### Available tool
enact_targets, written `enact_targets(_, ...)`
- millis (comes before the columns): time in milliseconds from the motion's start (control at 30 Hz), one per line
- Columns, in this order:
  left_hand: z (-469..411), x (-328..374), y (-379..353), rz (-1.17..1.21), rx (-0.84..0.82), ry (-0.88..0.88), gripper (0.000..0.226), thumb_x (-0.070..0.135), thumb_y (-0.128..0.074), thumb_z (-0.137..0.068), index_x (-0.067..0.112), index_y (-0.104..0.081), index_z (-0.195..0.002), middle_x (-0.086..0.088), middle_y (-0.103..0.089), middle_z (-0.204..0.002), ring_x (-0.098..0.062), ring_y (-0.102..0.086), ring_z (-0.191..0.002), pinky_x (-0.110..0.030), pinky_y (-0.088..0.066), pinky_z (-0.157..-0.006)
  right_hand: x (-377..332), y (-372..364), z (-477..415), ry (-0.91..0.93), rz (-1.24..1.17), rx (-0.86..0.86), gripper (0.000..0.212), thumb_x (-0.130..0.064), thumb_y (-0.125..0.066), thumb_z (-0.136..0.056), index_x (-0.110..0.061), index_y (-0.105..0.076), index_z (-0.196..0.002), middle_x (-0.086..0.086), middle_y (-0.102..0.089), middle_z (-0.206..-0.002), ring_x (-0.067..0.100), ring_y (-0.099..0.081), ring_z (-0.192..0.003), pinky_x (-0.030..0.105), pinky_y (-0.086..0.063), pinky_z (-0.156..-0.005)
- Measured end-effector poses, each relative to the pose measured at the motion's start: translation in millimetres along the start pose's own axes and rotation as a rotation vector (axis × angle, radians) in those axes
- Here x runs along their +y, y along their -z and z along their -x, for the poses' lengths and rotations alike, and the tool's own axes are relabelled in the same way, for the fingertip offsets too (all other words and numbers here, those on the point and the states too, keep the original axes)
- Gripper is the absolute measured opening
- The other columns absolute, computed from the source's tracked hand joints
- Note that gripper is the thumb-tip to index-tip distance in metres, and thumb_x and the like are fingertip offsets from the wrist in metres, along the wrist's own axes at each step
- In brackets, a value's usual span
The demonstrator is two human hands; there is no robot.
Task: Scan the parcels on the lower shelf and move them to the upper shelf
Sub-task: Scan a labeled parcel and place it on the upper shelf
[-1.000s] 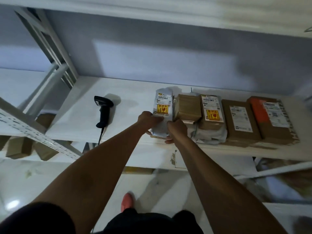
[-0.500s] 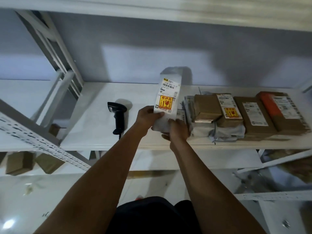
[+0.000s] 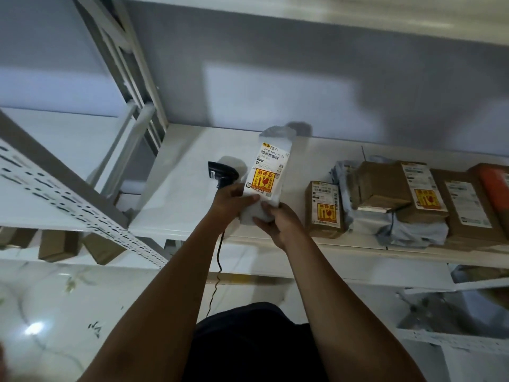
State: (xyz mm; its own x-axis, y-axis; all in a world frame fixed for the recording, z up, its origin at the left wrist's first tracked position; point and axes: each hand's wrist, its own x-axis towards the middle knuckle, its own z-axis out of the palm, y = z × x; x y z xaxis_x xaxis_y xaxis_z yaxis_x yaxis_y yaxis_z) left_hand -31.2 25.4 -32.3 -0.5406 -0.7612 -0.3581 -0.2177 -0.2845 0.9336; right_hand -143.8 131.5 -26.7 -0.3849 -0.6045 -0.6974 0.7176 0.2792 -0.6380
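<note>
Both hands grip the lower end of a white poly-mailer parcel (image 3: 268, 175). It is held upright above the white shelf board (image 3: 181, 177), with its shipping label and yellow fragile sticker facing the camera. The left hand (image 3: 231, 201) wraps the left edge, thumb across the front. The right hand (image 3: 278, 221) cups the bottom right corner. A black corded barcode scanner (image 3: 223, 173) lies on the shelf just behind the left hand. To the right sits a small brown carton (image 3: 325, 208), then stacked cartons (image 3: 382, 186) on grey mailers (image 3: 410, 230).

The scanner (image 3: 222, 174) lies on the shelf (image 3: 179, 188) left of the parcels (image 3: 399, 199), behind the hands (image 3: 256, 210).
</note>
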Motion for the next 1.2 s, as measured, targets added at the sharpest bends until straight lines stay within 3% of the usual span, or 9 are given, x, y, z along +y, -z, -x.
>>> enact_targets(100,-8,-3,13,0.001,0.312,0.060,0.036,0.035,-0.083,-0.082,0.019,-0.074,-0.112,0.000,-0.077,-0.103,-0.028,-0.074,-0.096,-0.046,-0.064,-0.083,4,0,-12,-0.020,-0.027,0.072,0.032,-0.003,-0.068,-0.093,-0.009,-0.064,-0.124,0.016,-0.066,-0.121,0.035,-0.068,-0.098,0.044,-0.063,-0.075)
enact_targets(167,-17,-11,23,-0.234,0.498,0.021,0.040,0.038,-0.081,-0.082,0.022,-0.070,-0.117,0.007,-0.073,-0.109,-0.023,-0.070,-0.104,-0.033,-0.056,-0.086,7,4,-19,-0.035,-0.002,0.132,0.033,-0.003,-0.070,-0.092,-0.008,-0.064,-0.124,0.014,-0.067,-0.114,0.033,-0.070,-0.089,0.043,-0.064,-0.074)
enact_targets(300,-33,-26,24,-0.732,0.387,0.136,0.074,0.038,-0.085,-0.073,0.018,-0.053,-0.137,-0.011,-0.059,-0.124,-0.034,-0.058,-0.117,-0.044,-0.054,-0.095,16,7,-30,-0.053,0.014,0.191,0.033,-0.002,-0.071,-0.091,-0.008,-0.063,-0.123,0.013,-0.068,-0.105,0.030,-0.071,-0.077,0.046,-0.063,-0.079)
enact_targets(367,-38,-29,18,-0.799,0.329,0.162,0.074,0.028,-0.086,-0.072,0.013,-0.051,-0.135,-0.015,-0.055,-0.122,-0.036,-0.057,-0.116,-0.047,-0.054,-0.098,16,6,-34,-0.053,0.028,0.200,0.033,-0.003,-0.072,-0.091,-0.009,-0.063,-0.122,0.012,-0.069,-0.104,0.029,-0.072,-0.074,0.047,-0.063,-0.081)
enact_targets(567,-40,0,14,-0.546,0.253,0.203,0.026,0.013,-0.074,-0.078,0.009,-0.060,-0.099,-0.007,-0.067,-0.085,-0.023,-0.068,-0.079,-0.031,-0.057,-0.070,15,10,-40,-0.046,0.066,0.174,0.035,-0.004,-0.075,-0.088,-0.008,-0.065,-0.120,0.011,-0.072,-0.102,0.029,-0.074,-0.079,0.049,-0.062,-0.084)
enact_targets(733,-31,32,17,-0.117,0.111,0.188,0.009,0.009,-0.074,-0.084,0.004,-0.068,-0.089,-0.017,-0.073,-0.086,-0.029,-0.071,-0.080,-0.047,-0.061,-0.090,23,14,-43,0.030,0.023,0.135,0.034,-0.001,-0.080,-0.082,-0.004,-0.069,-0.114,0.017,-0.071,-0.115,0.036,-0.073,-0.097,0.047,-0.063,-0.080)
enact_targets(867,-15,61,17,0.133,-0.056,0.203,0.020,0.014,-0.072,-0.092,0.001,-0.069,-0.106,-0.021,-0.076,-0.102,-0.029,-0.074,-0.084,-0.042,-0.061,-0.087,22,12,-45,0.015,0.065,0.180,0.029,-0.002,-0.080,-0.082,-0.005,-0.069,-0.109,0.014,-0.070,-0.113,0.033,-0.075,-0.091,0.043,-0.063,-0.080)
enact_targets(1000,-4,80,18,0.377,-0.213,0.232,0.024,0.023,-0.066,-0.099,0.003,-0.067,-0.112,-0.012,-0.076,-0.101,-0.022,-0.074,-0.085,-0.031,-0.060,-0.079,22,12,-45,0.018,0.046,0.167,0.027,-0.001,-0.077,-0.085,-0.005,-0.067,-0.109,0.012,-0.067,-0.109,0.032,-0.073,-0.092,0.043,-0.063,-0.082)
enact_targets(1200,15,106,13,0.458,-0.267,0.182,0.028,0.025,-0.058,-0.103,0.000,-0.067,-0.113,-0.016,-0.074,-0.102,-0.023,-0.072,-0.088,-0.030,-0.062,-0.078,21,7,-45,0.015,0.062,0.214,0.036,-0.004,-0.081,-0.082,-0.003,-0.066,-0.114,0.014,-0.067,-0.110,0.034,-0.071,-0.091,0.044,-0.064,-0.078)
